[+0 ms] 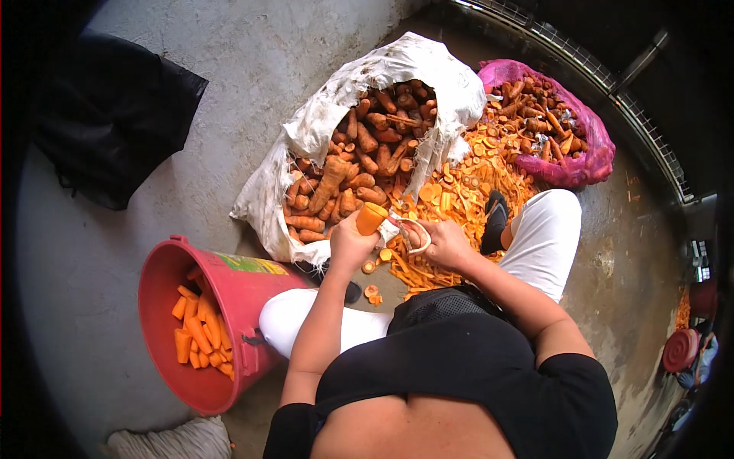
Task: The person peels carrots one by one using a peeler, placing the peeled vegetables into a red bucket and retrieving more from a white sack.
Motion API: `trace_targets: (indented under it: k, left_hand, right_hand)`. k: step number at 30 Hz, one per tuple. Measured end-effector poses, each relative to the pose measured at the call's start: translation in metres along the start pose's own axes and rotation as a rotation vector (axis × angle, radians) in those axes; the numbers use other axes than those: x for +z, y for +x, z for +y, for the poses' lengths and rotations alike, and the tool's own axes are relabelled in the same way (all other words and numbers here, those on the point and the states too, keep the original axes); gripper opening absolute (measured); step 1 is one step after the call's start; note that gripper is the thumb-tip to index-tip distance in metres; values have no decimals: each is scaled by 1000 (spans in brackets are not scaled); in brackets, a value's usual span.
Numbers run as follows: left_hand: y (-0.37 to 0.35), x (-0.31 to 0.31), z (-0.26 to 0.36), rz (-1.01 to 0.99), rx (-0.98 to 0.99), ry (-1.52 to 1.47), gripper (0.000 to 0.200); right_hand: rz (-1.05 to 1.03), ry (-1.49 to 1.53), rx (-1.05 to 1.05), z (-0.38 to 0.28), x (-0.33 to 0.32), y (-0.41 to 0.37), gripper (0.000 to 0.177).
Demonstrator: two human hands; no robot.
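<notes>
My left hand is closed around a carrot, whose smooth, bright orange end points up and away from me. Close beside it, my right hand grips a white, curved-handled peeler, its tip turned toward the carrot. Just beyond both hands lies an open white sack full of unpeeled, soil-marked carrots. Orange peelings and cut carrot ends cover the floor in front of my right hand.
A red bucket tilts at my left, with peeled carrots inside. A pink mesh sack of carrots and scraps lies at the far right. Black material rests on the floor at left, pale cloth below the bucket.
</notes>
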State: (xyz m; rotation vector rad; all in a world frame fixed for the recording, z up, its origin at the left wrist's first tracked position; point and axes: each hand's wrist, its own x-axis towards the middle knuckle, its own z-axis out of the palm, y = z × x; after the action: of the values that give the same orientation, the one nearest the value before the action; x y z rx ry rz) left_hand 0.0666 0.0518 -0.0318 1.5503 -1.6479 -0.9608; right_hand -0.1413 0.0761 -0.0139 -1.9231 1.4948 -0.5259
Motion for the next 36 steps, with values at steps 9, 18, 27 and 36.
trace_targets:
  k: [9,18,27,36]
  left_hand:
    - [-1,-14,13,-214,-126,-286,25]
    - [-16,-29,42,-636,-124,-516,21]
    - [-4,-42,19,-414,32,-572,21]
    - [7,-24,-3,-248,-179,-777,37]
  right_hand:
    - [-21,-18,-24,-3,-6,0,32]
    - [-14,-160,47,52,10,12,49]
    - [208,1185,679,128,-17,29,53]
    - [62,836,523,85,-5,25,43]
